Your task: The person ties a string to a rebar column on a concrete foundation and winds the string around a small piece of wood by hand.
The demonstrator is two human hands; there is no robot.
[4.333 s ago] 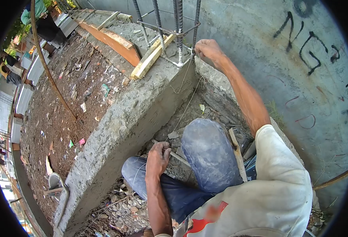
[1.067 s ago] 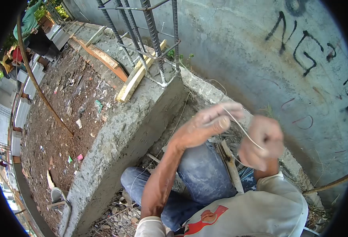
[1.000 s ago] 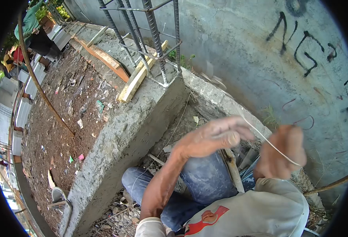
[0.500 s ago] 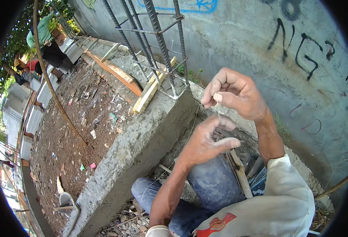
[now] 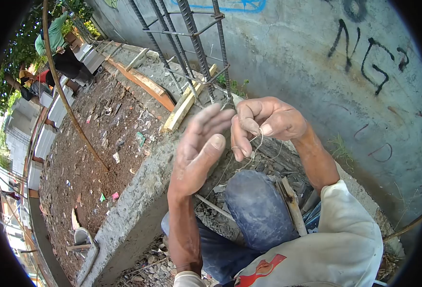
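Observation:
My right hand (image 5: 275, 119) pinches a thin, pale string (image 5: 260, 143) between thumb and fingers, above my bent knee. Loose loops of it hang below the fingertips. Just left of it, my left hand (image 5: 196, 150) is raised with the fingers stretched and the thumb apart, holding nothing; it is slightly blurred. Behind both hands, steel rebars (image 5: 192, 43) tied with square stirrups rise from the end of a concrete beam (image 5: 134, 201). The string's far end is hard to follow.
A grey wall (image 5: 287, 62) with graffiti runs along the right. Wooden boards (image 5: 144, 86) lie on the beam, and a thin pole (image 5: 72, 119) slants over littered soil. Two people (image 5: 53, 43) bend at the far left. Rubble and sticks (image 5: 292, 205) surround my legs.
My left hand has moved left and up, away from the right hand, and its fingers have spread. My right hand has come slightly down and left, still pinching the string.

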